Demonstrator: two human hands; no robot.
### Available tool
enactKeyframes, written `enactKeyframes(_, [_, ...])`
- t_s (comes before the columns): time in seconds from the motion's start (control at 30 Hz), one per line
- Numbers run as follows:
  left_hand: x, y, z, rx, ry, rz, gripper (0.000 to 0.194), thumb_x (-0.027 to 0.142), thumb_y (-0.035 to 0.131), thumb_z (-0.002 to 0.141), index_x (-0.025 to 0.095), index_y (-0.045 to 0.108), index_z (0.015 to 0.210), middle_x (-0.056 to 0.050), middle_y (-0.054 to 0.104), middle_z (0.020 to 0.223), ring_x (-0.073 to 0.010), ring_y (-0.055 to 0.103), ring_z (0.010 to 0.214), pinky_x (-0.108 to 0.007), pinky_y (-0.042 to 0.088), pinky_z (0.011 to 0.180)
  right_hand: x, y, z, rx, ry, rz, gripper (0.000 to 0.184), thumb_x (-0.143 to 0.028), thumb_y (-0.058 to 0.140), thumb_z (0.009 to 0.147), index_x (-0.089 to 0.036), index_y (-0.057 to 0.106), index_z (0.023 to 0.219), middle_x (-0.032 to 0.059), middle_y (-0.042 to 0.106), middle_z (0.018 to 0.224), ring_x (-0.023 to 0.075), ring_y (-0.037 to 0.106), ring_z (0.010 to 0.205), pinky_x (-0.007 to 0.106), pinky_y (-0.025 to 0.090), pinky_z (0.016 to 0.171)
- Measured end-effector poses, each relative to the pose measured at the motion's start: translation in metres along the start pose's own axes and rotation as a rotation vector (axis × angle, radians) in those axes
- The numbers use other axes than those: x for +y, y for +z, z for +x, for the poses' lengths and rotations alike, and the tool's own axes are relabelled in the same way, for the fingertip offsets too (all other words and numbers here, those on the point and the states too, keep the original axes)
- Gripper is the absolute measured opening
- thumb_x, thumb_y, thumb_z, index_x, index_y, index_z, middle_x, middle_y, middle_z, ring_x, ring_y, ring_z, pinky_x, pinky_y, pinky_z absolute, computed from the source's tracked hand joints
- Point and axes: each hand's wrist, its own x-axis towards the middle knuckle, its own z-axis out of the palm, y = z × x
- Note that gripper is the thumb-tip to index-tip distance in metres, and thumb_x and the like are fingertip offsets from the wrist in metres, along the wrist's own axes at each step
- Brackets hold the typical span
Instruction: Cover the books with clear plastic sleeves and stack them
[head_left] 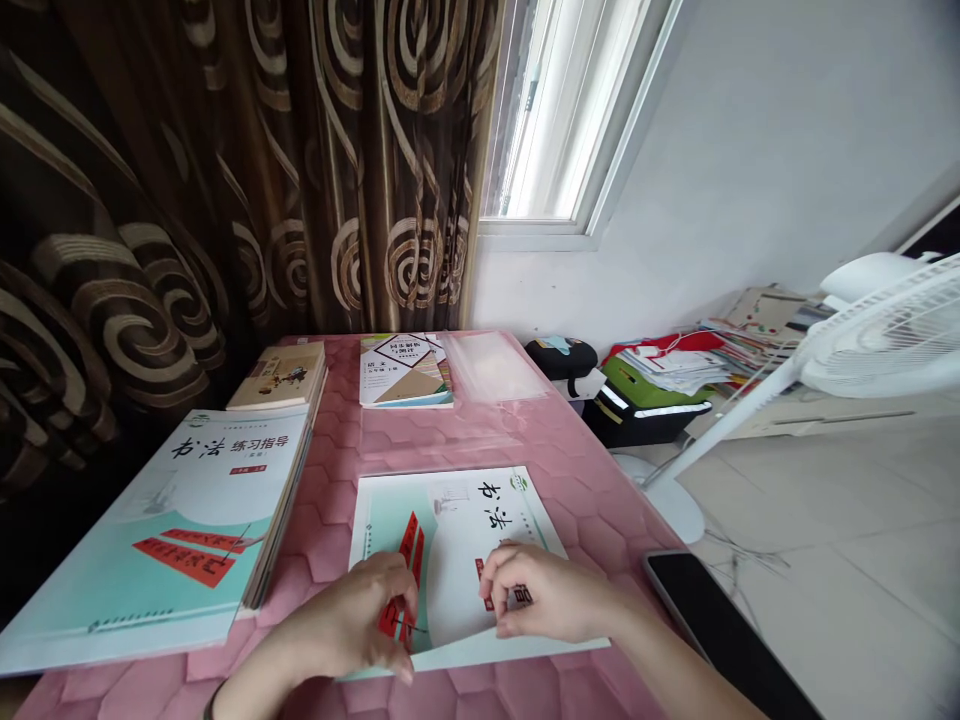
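Observation:
A pale green and white calligraphy workbook [465,540] with a red couplet picture lies on the pink quilted table cover [330,555], its lower edge bowing up. My left hand [345,615] grips the book's lower left part, fingers curled over the edge. My right hand [551,595] pinches the cover further right, with thumb and fingers close together. The hands hide the lower part of the cover. To the left lies a thick stack of the same workbooks [157,520].
Farther along the table are a tan book [279,378], a workbook [405,370] and a clear plastic sleeve [495,365]. A black tablet or phone [720,620] rests at the right table edge. Beyond it stand a white fan [877,330], a black bag [645,415] and piled papers [675,365].

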Motion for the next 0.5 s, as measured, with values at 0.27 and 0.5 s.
enactKeyframes(0.27, [-0.004, 0.000, 0.004, 0.026, 0.070, -0.074, 0.019, 0.037, 0.068, 0.077, 0.021, 0.064, 0.087, 0.000, 0.059, 0.091, -0.0150, 0.052, 0.083, -0.024, 0.039, 0.071, -0.004, -0.009, 0.003, 0.023, 0.021, -0.074, 0.005, -0.023, 0.069, 0.075, -0.019, 0.068, 0.072, 0.0016, 0.070, 0.087, 0.0150, 0.062, 0.081, 0.027, 0.044, 0.074])
enactKeyframes(0.5, [-0.004, -0.004, 0.008, 0.198, 0.028, -0.018, 0.026, 0.037, 0.049, 0.087, 0.019, 0.065, 0.077, 0.000, 0.063, 0.075, -0.0144, 0.054, 0.071, -0.025, 0.035, 0.063, -0.014, -0.012, 0.000, 0.117, 0.104, -0.235, 0.012, -0.029, 0.058, 0.085, -0.021, 0.065, 0.078, -0.0023, 0.066, 0.077, 0.0113, 0.055, 0.066, 0.023, 0.036, 0.061])
